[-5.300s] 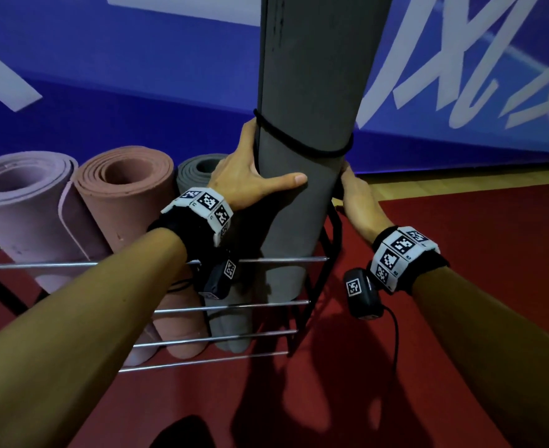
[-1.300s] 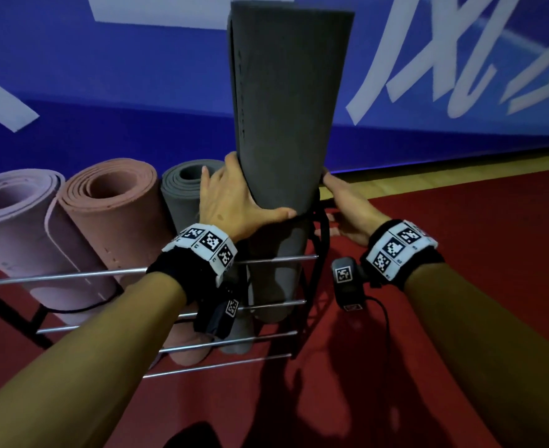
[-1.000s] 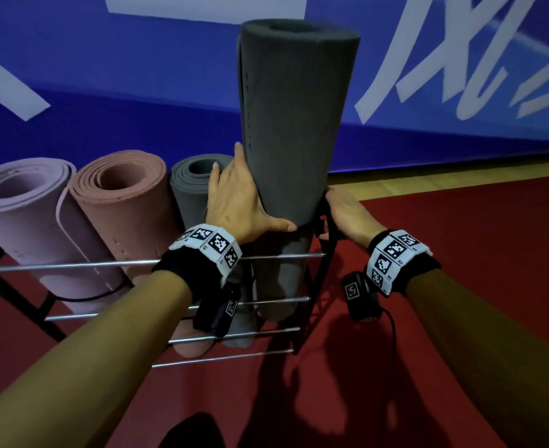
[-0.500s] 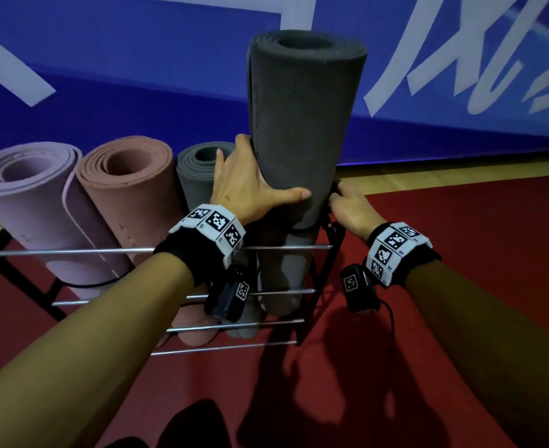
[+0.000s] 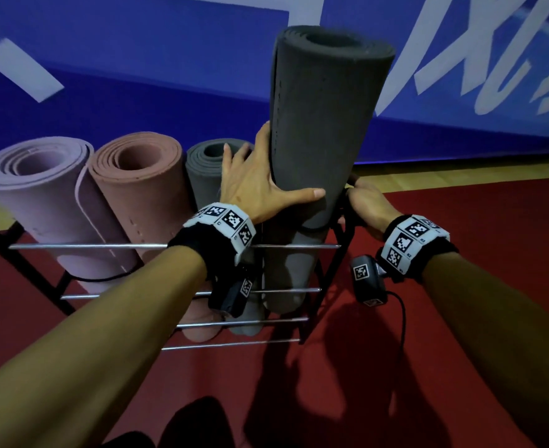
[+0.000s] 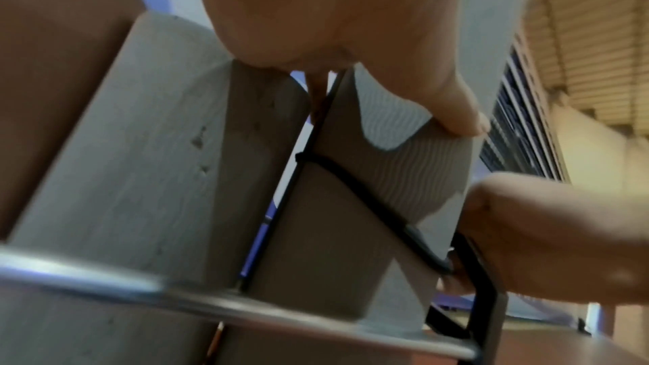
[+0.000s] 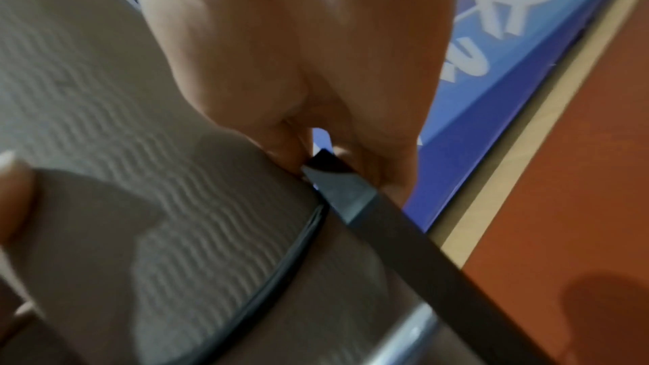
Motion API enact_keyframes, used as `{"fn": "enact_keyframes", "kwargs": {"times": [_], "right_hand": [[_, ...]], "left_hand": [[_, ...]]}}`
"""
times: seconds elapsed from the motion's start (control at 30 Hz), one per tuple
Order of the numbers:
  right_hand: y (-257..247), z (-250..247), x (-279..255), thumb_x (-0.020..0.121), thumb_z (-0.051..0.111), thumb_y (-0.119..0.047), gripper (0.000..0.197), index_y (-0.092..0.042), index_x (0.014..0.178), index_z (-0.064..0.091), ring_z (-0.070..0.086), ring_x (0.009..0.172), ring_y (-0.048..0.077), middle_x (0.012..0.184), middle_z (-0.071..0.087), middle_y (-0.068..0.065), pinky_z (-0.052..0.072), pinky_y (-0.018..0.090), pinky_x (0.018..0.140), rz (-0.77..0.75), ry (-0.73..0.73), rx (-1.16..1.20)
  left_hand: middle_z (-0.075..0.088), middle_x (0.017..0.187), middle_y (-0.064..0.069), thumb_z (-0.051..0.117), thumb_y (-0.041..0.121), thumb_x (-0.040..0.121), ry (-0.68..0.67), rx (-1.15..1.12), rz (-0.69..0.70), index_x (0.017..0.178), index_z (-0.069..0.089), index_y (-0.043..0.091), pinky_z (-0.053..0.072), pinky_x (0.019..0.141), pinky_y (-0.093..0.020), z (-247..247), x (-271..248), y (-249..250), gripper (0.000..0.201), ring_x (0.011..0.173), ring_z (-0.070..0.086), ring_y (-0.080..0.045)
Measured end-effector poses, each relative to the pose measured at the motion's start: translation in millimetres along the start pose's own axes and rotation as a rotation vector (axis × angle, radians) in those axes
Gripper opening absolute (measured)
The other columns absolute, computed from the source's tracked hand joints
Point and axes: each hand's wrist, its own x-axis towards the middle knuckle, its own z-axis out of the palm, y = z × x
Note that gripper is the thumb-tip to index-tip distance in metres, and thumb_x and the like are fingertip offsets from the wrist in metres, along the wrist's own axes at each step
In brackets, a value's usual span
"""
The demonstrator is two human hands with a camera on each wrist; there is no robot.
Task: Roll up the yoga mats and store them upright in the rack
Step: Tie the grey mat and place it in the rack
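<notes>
dark grey mat [image 5: 324,124] upright in rack [image 5: 169,246], rightmost slot, right of three rolled mats | left hand [image 5: 253,185] wrapped round dark grey mat above rack's top rail | right hand [image 5: 368,205] curled on rack's right end frame

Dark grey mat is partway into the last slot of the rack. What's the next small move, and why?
Probably ease the dark grey mat straight down until it seats. Its top stands well above the lilac mat, pink mat and smaller grey mat. The left hand grips its side, so it can guide the slide. The right hand grips the rack at its end frame, steadying it.
</notes>
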Motion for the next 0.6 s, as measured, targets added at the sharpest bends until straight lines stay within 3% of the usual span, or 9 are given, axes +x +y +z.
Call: {"fn": "enact_keyframes", "kwargs": {"times": [0.07, 0.1, 0.2, 0.3, 0.37, 0.43, 0.53, 0.6], "right_hand": [[0, -4, 0, 0.091, 0.034, 0.007, 0.052, -0.029, 0.112, 0.065, 0.064, 0.076, 0.036, 0.093, 0.072, 0.019, 0.055, 0.043, 0.063, -0.005, 0.008, 0.02], [0, -5, 0, 0.092, 0.035, 0.006, 0.05, -0.027, 0.114, 0.065, 0.065, 0.077, 0.037, 0.093, 0.073, 0.017, 0.054, 0.042, 0.064, -0.008, 0.0, 0.032], [2, -8, 3, 0.094, 0.037, 0.003, 0.044, -0.024, 0.116, 0.065, 0.066, 0.077, 0.039, 0.1, 0.072, 0.025, 0.055, 0.046, 0.067, -0.006, 0.01, 0.047], [5, -7, 7, 0.094, 0.039, -0.006, 0.044, -0.033, 0.119, 0.064, 0.069, 0.083, 0.046, 0.103, 0.071, 0.027, 0.056, 0.062, 0.073, -0.021, -0.018, -0.005], [4, -7, 4, 0.095, 0.037, -0.008, 0.049, -0.041, 0.126, 0.057, 0.067, 0.08, 0.043, 0.102, 0.071, 0.024, 0.057, 0.058, 0.073, -0.031, -0.032, -0.049], [12, -15, 0, 0.097, 0.036, -0.009, 0.052, -0.044, 0.132, 0.05, 0.06, 0.073, 0.038, 0.09, 0.068, 0.016, 0.055, 0.052, 0.07, -0.048, -0.002, 0.049], [51, -24, -12, 0.106, 0.038, -0.023, 0.031, -0.029, 0.132, 0.054, 0.068, 0.074, 0.029, 0.089, 0.069, 0.016, 0.057, 0.038, 0.07, 0.069, 0.118, 0.392], [95, -21, -19, 0.105, 0.042, -0.022, 0.027, -0.014, 0.123, 0.06, 0.071, 0.079, 0.022, 0.094, 0.071, 0.014, 0.058, 0.033, 0.068, 0.209, 0.228, 0.409]], "left_hand": [[0.051, 0.145, 0.003, 0.062, 0.093, 0.053, 0.01, -0.007, -0.003, 0.155, 0.011, 0.03, 0.001, 0.122, -0.056, 3, 2, 2, 0.13, 0.14, 0.039, -0.028], [0.052, 0.144, 0.003, 0.062, 0.093, 0.053, 0.01, -0.009, -0.003, 0.155, 0.011, 0.031, 0.001, 0.122, -0.056, 4, 3, 2, 0.13, 0.14, 0.039, -0.028], [0.052, 0.145, 0.004, 0.06, 0.094, 0.053, 0.018, -0.01, -0.011, 0.155, 0.008, 0.033, 0.0, 0.122, -0.055, 7, 5, 3, 0.13, 0.14, 0.038, -0.029], [0.052, 0.145, 0.004, 0.059, 0.094, 0.054, 0.018, 0.002, -0.016, 0.156, 0.007, 0.033, 0.001, 0.122, -0.054, 10, 6, 3, 0.13, 0.14, 0.038, -0.029], [0.051, 0.146, 0.003, 0.059, 0.094, 0.054, 0.02, 0.003, -0.013, 0.156, 0.007, 0.03, 0.002, 0.123, -0.054, 8, 5, 1, 0.131, 0.14, 0.039, -0.028], [0.048, 0.148, 0.001, 0.059, 0.093, 0.055, 0.012, -0.006, 0.0, 0.156, 0.007, 0.026, 0.003, 0.123, -0.053, 6, 4, 0, 0.132, 0.14, 0.04, -0.026], [0.047, 0.149, 0.001, 0.06, 0.092, 0.056, 0.016, -0.021, 0.005, 0.156, 0.008, 0.024, 0.002, 0.123, -0.051, 4, 0, -1, 0.132, 0.139, 0.041, -0.023], [0.047, 0.149, 0.001, 0.061, 0.092, 0.057, 0.019, -0.014, -0.001, 0.156, 0.008, 0.023, 0.003, 0.123, -0.051, 5, -1, 1, 0.132, 0.139, 0.041, -0.022]]}}
